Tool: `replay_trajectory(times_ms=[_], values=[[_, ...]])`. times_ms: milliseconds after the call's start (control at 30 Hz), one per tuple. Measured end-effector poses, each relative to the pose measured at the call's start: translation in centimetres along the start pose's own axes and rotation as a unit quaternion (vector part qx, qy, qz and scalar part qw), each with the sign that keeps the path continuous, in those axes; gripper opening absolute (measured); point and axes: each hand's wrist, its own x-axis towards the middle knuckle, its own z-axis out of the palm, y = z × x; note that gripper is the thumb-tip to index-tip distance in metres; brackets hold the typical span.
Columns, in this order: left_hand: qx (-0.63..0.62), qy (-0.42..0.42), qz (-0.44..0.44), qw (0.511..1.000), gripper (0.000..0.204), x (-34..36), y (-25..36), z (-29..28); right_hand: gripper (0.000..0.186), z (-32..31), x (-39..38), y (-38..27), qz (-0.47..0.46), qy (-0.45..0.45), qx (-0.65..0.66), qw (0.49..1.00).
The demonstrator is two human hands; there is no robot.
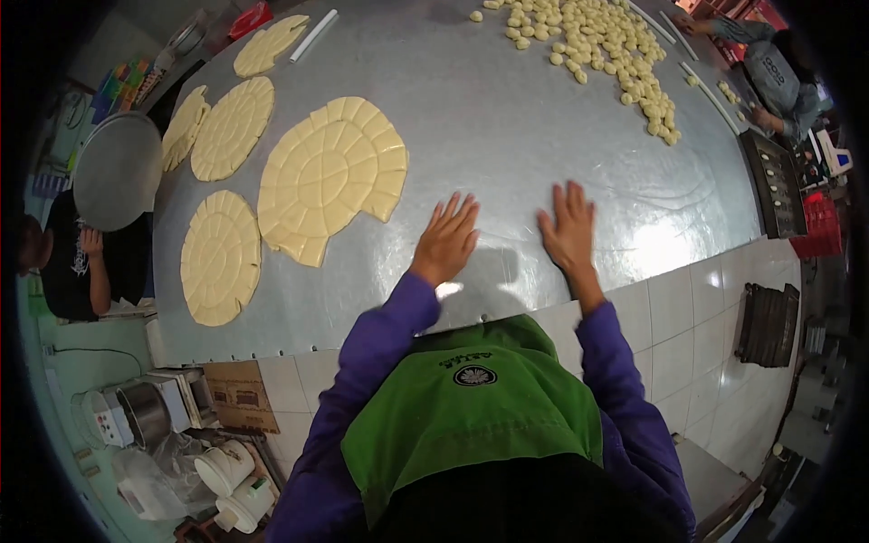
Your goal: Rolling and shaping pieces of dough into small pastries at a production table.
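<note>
Both palms face down on the grey metal worktable [507, 163] near its front edge. My left hand [446, 240] has its fingers stretched and slightly spread. To its right, my right hand [570, 231] lies flat with the thumb apart, a little blurred. Whatever may be under either palm is hidden. Nearest to my left hand is a large round sheet of pale dough [335, 181], scored into wedges and rings, with a gap in its lower right edge. A smaller scored round [220, 262] adjoins it on the left. Small dough balls [597, 36] are heaped at the far right.
More scored dough rounds [233, 127] lie at the far left, near a white rod [314, 36]. A dark baking tray [774, 185] stands at the right end. One co-worker [778, 77] is at the far right; another person at left is beside a round metal tray [118, 172].
</note>
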Motion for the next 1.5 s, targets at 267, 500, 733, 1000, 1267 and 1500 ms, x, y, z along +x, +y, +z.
replay_trajectory(times_ms=[267,500,733,1000,1267,1500], values=[[-0.027,-0.089,0.007,0.996,0.048,-8.2,1.1,-1.6,0.049,-3.0,-8.0,-3.0,-0.148,-0.121,0.126,0.973],[0.097,0.038,-0.102,0.989,0.044,-3.5,0.2,-0.7,0.049,1.4,1.0,-2.2,0.005,0.088,-0.031,0.996],[-0.107,-0.073,-0.076,0.989,0.040,-9.6,0.9,-2.3,0.029,0.2,-6.1,-2.8,-0.071,0.004,0.185,0.980],[-0.204,0.087,-0.010,0.975,0.043,-2.4,5.1,-4.6,0.034,2.7,-2.7,-5.7,0.388,-0.243,0.886,0.069],[-0.210,0.187,-0.206,0.937,0.029,-10.6,1.0,-7.9,0.050,-3.2,11.5,-4.5,0.261,-0.033,0.857,0.444],[-0.148,0.271,-0.315,0.897,0.025,-16.6,0.7,-9.2,0.036,4.2,5.0,-20.5,-0.047,-0.206,0.203,0.956]])
